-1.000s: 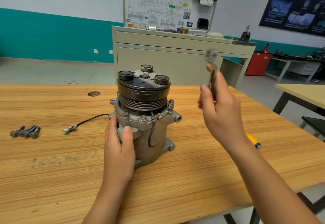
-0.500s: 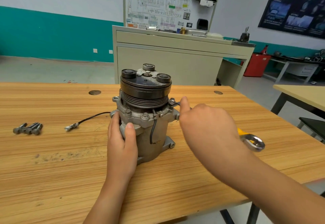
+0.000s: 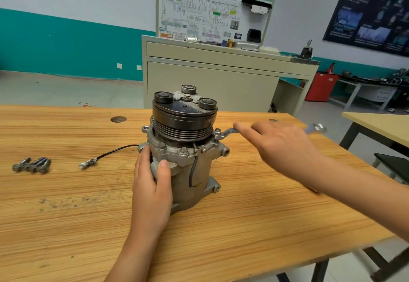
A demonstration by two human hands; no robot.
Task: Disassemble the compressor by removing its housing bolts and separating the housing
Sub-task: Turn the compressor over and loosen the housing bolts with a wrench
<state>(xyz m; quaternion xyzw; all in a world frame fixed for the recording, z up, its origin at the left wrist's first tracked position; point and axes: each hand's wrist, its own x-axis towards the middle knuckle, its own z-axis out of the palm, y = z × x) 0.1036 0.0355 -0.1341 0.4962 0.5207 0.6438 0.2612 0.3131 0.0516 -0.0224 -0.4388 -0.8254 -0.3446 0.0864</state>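
1 compressor (image 3: pixel 188 148) stands upright near the middle of the wooden table (image 3: pixel 66 226), its black pulley (image 3: pixel 183 122) on top. The left hand (image 3: pixel 152 193) grips the housing from the near left, fingers wrapped round the side and thumb pressed on the front. A wrench (image 3: pixel 228 131) sits on a bolt (image 3: pixel 218 131) at the flange's right edge and runs out level to the right. The right hand (image 3: pixel 281 148) closes over its handle, index finger straight along the shank, and the far end pokes out beyond the hand, blurred. A black wire (image 3: pixel 115 151) trails left from the compressor to a small connector (image 3: pixel 87 163). Loose bolts (image 3: pixel 33 165) lie clustered well apart, near the left edge. A beige cabinet (image 3: pixel 210 86) stands behind the table.
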